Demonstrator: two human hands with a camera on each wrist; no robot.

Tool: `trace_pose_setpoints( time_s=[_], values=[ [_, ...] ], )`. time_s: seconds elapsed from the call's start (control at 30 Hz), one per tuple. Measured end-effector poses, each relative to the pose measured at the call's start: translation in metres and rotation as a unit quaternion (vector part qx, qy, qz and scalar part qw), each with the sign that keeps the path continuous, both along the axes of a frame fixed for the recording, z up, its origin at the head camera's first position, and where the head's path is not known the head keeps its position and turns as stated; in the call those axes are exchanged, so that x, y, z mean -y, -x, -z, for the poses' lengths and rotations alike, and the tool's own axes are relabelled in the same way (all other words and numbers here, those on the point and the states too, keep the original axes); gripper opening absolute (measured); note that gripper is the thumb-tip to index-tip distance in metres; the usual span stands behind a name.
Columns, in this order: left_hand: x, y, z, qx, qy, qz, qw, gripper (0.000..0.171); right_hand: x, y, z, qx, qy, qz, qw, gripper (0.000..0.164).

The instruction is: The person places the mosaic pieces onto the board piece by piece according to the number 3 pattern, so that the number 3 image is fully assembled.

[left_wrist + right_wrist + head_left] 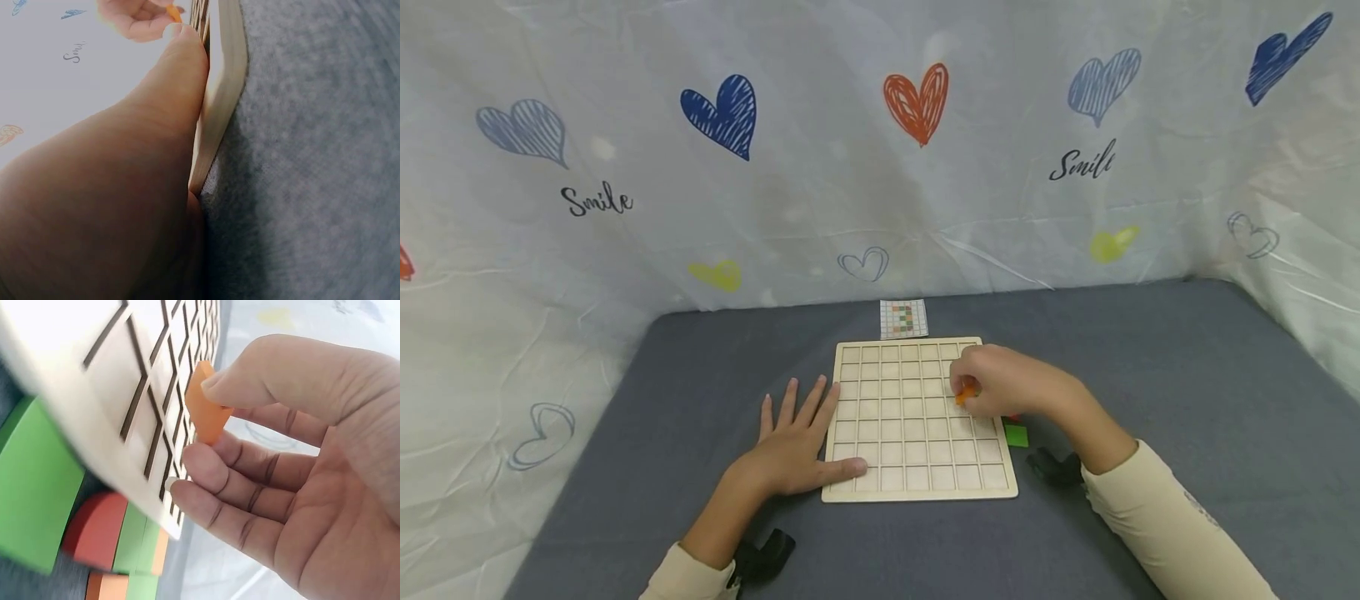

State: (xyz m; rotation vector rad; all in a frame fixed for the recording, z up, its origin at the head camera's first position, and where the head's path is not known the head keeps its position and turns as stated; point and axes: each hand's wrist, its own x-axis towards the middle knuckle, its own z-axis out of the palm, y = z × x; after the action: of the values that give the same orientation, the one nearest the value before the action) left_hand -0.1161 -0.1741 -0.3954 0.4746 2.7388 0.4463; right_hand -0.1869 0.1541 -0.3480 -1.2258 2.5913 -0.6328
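Note:
A pale wooden grid board (913,496) lies on the grey cloth, its square cells bare where I can see them. My right hand (1011,379) pinches a small orange tile (206,412) between thumb and fingers, just above the board's right side. The right wrist view shows the tile held on edge close to the grid. My left hand (793,450) is spread flat at the board's left edge, its thumb lying on the lower left cells. In the left wrist view the thumb (178,56) presses along the board's rim.
Beside the board's right edge lie green tiles (40,487), a red piece (97,528) and orange pieces (103,586), partly hidden in the head view. A small card (904,319) with a coloured grid pattern lies behind the board. A printed white sheet (820,192) hangs behind.

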Motion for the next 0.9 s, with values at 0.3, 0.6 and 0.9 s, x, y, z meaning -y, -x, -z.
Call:
trace_pose_setpoints(
  time_s=[0.3,0.6,0.9],
  values=[
    [0.000,0.000,0.004,-0.001,0.002,-0.004,1.0000,0.117,0.025,0.014,-0.005,0.032,-0.009,0.009,0.999,0.020],
    [0.001,0.000,0.007,-0.012,-0.001,-0.006,0.9999,0.118,0.055,0.025,-0.006,0.019,0.000,-0.023,1.000,0.017],
    [0.003,0.001,0.010,-0.022,-0.012,-0.003,0.9997,0.118,0.076,0.035,-0.002,0.026,0.013,-0.024,0.999,0.016]
  ],
)
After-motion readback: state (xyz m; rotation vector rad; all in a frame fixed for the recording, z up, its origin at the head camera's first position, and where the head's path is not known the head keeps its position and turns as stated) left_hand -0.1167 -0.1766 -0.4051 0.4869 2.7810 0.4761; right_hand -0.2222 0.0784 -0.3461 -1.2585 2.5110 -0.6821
